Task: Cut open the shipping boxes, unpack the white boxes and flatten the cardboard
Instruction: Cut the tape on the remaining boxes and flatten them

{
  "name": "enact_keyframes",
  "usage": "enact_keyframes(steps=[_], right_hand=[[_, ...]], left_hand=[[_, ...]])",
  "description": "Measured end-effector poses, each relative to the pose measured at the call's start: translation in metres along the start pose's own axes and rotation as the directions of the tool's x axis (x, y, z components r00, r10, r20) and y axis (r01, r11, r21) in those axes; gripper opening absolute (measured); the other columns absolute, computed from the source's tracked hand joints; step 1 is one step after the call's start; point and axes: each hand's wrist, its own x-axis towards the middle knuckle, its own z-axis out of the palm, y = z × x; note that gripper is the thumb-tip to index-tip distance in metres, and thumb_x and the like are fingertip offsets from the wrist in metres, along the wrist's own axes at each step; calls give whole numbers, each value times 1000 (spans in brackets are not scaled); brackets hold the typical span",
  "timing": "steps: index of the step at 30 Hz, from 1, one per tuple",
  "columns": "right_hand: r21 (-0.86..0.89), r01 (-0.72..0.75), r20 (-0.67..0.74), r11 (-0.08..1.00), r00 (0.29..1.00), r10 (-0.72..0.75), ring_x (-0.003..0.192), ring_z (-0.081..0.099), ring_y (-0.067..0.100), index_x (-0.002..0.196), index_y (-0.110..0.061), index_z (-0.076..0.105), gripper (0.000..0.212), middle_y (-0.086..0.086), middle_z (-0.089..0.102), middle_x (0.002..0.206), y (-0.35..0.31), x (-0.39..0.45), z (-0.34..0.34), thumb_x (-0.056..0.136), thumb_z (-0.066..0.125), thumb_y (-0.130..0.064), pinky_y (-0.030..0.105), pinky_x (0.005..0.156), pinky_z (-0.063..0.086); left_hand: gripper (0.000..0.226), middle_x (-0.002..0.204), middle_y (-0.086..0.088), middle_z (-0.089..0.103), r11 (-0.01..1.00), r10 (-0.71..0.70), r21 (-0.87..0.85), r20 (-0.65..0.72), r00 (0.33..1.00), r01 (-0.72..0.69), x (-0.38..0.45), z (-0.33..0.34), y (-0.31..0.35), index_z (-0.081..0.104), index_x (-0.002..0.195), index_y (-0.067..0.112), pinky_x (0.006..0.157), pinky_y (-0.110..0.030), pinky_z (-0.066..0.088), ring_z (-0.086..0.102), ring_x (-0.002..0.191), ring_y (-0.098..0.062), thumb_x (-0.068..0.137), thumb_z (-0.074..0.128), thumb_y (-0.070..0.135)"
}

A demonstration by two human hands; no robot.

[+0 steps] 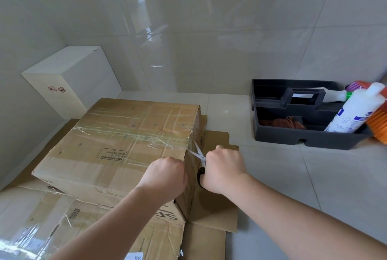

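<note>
Cutting step: the right hand [224, 167] grips scissors [200, 156], blades parted on the tape at the shipping box [117, 144] edge just ahead; the left hand [167, 173], fist-curled, steadies it alongside. Next, probably close and advance along the seam.

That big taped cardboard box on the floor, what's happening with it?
A person is cutting it open. The right hand holds scissors, blades open at the taped top edge of the cardboard box. The left hand is curled at that same edge, steadying it. The box is still sealed and sits on flattened cardboard. White boxes are stacked in the corner, and a black caddy of cleaning things stands to the right.
</note>
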Motion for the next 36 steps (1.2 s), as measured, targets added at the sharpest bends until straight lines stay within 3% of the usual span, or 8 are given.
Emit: enact_keyframes(steps=[7, 11, 16, 20, 22, 26, 36], right_hand=[[-19, -11, -6, 1000, 1000, 11, 62, 40, 23, 87, -11, 65, 16, 1, 34, 67, 1, 5, -1, 74, 58, -19, 26, 51, 22], [-7, -10, 20, 1000, 1000, 10, 59, 41, 22, 88, -11, 66, 17, -1, 34, 61, -2, 8, 0, 75, 56, -6, 27, 55, 32], [-49, -21, 49, 999, 999, 23, 52, 41, 22, 93, -8, 69, 22, 2, 38, 57, 0, 15, 3, 82, 53, 4, 26, 45, 31], [-25, -81, 17, 996, 996, 82, 56, 47, 22, 91, -11, 69, 9, -1, 40, 57, 20, 23, -5, 87, 63, -16, 28, 53, 41], [-37, -62, -1, 997, 998, 62, 55, 45, 20, 89, -15, 67, 17, -3, 38, 58, 27, 21, -8, 85, 67, -31, 26, 52, 39], [-68, -34, 5, 997, 999, 34, 52, 39, 15, 76, -16, 55, 12, -1, 38, 67, 27, 12, -9, 74, 60, -28, 25, 46, 26], [-58, 21, 22, 998, 1000, -20, 54, 37, 17, 68, -15, 47, 14, 0, 37, 69, 15, 10, -9, 75, 57, -22, 27, 48, 21]], left_hand=[[37, 58, 5, 32, 1000, 28, 13, 15, 1000, -28, -2, 2, 6, 27, 58, 20, 54, -26, 31, 33, 52, -16, 93, 38, 27], [37, 58, 5, 31, 999, 40, 7, 15, 999, -40, -2, 2, 10, 26, 58, 20, 55, -26, 32, 39, 58, -20, 93, 38, 27], [37, 58, 5, 32, 999, 43, -7, 8, 999, -43, -2, 2, 10, 26, 58, 21, 54, -26, 32, 39, 57, -19, 92, 39, 28], [36, 58, 5, 34, 999, 40, -28, 2, 999, -39, -5, 4, 10, 29, 58, 20, 47, -24, 27, 36, 51, -15, 92, 37, 27], [36, 58, 5, 35, 998, 32, -48, -8, 999, -32, -4, 3, 7, 30, 58, 19, 43, -21, 23, 33, 48, -10, 92, 36, 27], [36, 58, 6, 36, 997, 20, -67, -25, 999, -22, -6, 2, 7, 30, 58, 20, 47, -22, 28, 35, 50, -12, 93, 36, 28], [32, 59, 7, 37, 997, 15, -74, -62, 998, -20, -11, -1, 4, 34, 63, 20, 54, -24, 32, 44, 59, -17, 93, 37, 31]])
